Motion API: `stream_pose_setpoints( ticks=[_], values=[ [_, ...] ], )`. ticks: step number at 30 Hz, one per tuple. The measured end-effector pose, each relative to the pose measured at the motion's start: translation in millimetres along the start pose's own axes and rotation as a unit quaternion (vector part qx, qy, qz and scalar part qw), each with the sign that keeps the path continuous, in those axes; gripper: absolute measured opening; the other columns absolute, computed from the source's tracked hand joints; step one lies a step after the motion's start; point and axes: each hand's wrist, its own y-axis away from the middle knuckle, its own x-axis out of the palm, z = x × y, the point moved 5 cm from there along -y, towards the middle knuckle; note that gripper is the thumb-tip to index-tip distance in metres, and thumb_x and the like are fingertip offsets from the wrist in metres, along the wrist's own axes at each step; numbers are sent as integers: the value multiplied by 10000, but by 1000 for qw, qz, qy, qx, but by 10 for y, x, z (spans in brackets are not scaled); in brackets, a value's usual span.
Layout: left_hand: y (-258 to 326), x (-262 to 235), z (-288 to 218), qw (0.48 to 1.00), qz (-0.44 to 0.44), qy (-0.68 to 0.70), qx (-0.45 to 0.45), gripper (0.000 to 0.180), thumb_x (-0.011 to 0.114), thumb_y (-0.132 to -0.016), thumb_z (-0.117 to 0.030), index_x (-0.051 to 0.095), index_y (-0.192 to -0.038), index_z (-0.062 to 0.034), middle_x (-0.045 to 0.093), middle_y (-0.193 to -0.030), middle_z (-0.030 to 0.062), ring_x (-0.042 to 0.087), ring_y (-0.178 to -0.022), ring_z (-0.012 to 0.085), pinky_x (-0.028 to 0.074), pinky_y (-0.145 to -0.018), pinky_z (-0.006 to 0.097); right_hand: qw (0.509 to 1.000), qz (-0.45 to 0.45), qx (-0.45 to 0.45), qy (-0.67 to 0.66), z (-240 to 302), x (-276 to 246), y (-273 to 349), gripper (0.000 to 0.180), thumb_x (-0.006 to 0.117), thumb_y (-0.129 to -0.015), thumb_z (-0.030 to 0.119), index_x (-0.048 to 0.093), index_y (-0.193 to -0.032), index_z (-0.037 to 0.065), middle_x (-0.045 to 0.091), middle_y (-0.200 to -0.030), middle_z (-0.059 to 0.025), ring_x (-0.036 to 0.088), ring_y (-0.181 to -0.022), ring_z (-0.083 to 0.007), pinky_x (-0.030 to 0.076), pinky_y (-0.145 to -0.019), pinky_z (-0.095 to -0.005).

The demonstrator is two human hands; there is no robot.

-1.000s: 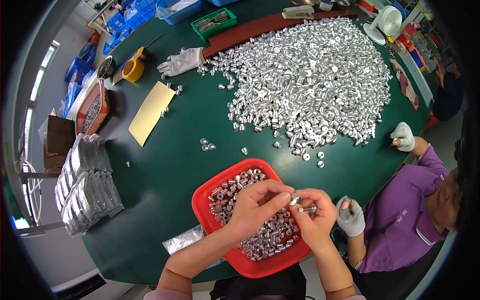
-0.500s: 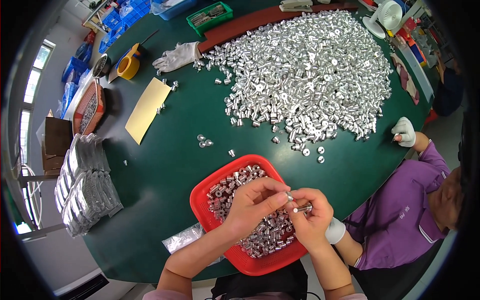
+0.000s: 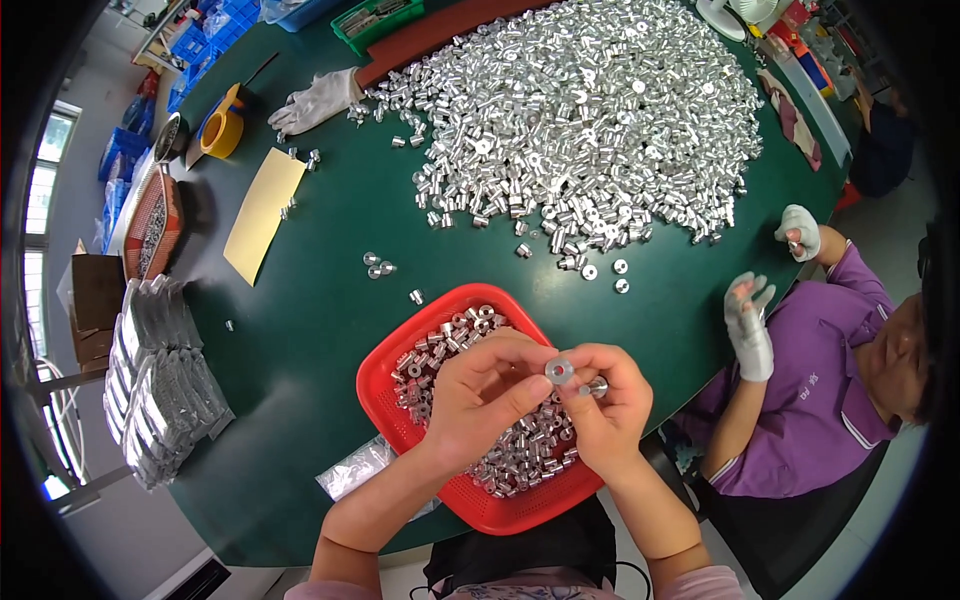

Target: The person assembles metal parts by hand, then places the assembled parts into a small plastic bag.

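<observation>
Your left hand (image 3: pixel 478 395) and right hand (image 3: pixel 605 405) meet over the red basket (image 3: pixel 385 365) at 6 o'clock on the green desk (image 3: pixel 310 300). Both grips pinch one small silver ring (image 3: pixel 559 371). The silver heap (image 3: pixel 590 110) lies at 12 o'clock.

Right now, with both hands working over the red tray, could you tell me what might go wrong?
The small silver ring is pinched only at the fingertips of the left hand and right hand; it could slip into the red tray and be lost among similar parts. The tray seems to overhang the green table edge, so a nudge might tip it.
</observation>
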Motion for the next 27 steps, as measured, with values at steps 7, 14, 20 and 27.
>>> stream_pose_setpoints(
  ticks=[7,14,20,27],
  values=[
    [1,5,-15,999,-7,-11,30,181,531,-764,45,516,-939,2,488,-897,47,503,-818,105,422,-711,224,1000,7,14,7,26,9,42,120,539,-786,21,518,-892,-32,547,-709,-13,459,-610,-24,372,-537,-160],
    [2,25,-16,999,-26,-14,19,199,538,-761,40,516,-955,6,480,-888,44,505,-815,108,425,-707,222,998,17,47,-29,-7,-13,75,115,533,-794,35,516,-886,-32,572,-767,-27,467,-640,-32,384,-573,-168],
    [-1,40,-43,999,-24,-32,32,198,540,-757,43,518,-951,10,475,-890,51,507,-814,114,427,-708,229,998,19,42,-41,24,1,62,121,525,-794,24,515,-897,-39,570,-795,-34,468,-659,-32,384,-585,-167],
    [12,17,-35,998,-34,-36,24,202,537,-756,47,519,-953,7,471,-894,55,508,-819,116,426,-715,233,997,14,60,-53,3,22,73,122,523,-794,20,516,-899,-40,566,-789,-28,461,-651,-30,374,-571,-163]
  ],
)
